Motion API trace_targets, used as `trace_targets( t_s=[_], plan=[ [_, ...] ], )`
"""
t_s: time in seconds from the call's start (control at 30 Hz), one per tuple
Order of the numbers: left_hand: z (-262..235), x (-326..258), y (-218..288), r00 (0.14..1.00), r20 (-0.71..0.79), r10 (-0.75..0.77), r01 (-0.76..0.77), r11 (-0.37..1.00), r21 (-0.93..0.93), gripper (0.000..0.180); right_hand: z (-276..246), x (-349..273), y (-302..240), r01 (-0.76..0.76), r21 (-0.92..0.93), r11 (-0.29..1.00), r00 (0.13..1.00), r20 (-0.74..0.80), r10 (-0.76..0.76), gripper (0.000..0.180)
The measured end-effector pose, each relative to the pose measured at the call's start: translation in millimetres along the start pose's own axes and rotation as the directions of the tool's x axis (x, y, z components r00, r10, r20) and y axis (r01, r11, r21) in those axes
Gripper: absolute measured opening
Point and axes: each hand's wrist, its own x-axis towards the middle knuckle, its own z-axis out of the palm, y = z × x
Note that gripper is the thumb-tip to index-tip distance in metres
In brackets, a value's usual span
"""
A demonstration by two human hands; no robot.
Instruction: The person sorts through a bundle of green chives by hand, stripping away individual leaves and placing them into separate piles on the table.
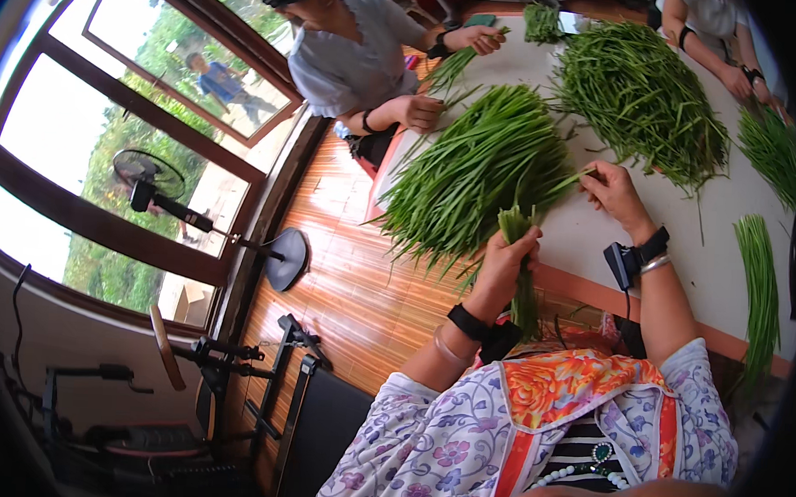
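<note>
My left hand (pixel 508 261) is closed round an upright bunch of green chives (pixel 525 302), whose pale cut ends stick up above the fingers. Off to its right, my right hand (pixel 615 195) pinches the tip of a few thin chives (pixel 568 180) between thumb and fingers. These stretch toward a large heap of long chives (pixel 488 168) fanned out on the white table, just beyond my left hand. A second, looser heap of chives (pixel 645 95) lies farther back on the table.
At the table's far left, a person (pixel 359 53) holds a small bunch of chives. Another person (pixel 719 40) handles chives at the far right. A neat bundle (pixel 756 285) hangs over the white table's (pixel 659 253) near right edge. A standing fan (pixel 163 187) and exercise equipment (pixel 221 365) are on the left.
</note>
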Motion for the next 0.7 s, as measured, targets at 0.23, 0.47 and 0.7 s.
trace_targets(
  t_s=[0.23, 0.47, 0.7],
  plan=[
    [-3, -3, -2, 0.995, 0.049, 0.088, -0.090, 0.995, 0.043, 0.012, 11, 4, -3, -0.001, 0.123, 0.992, 0.998, 0.056, -0.006, 0.016],
    [2, -11, 8, 1.000, 0.020, 0.024, -0.025, 0.999, 0.038, 0.013, 11, 13, 1, 0.000, 0.249, 0.968, 0.996, 0.081, -0.021, 0.016],
    [2, -11, 16, 1.000, 0.001, 0.022, -0.022, 0.999, 0.048, 0.016, -11, 13, 6, 0.101, 0.407, 0.908, 0.990, -0.128, -0.053, 0.021]
  ],
)
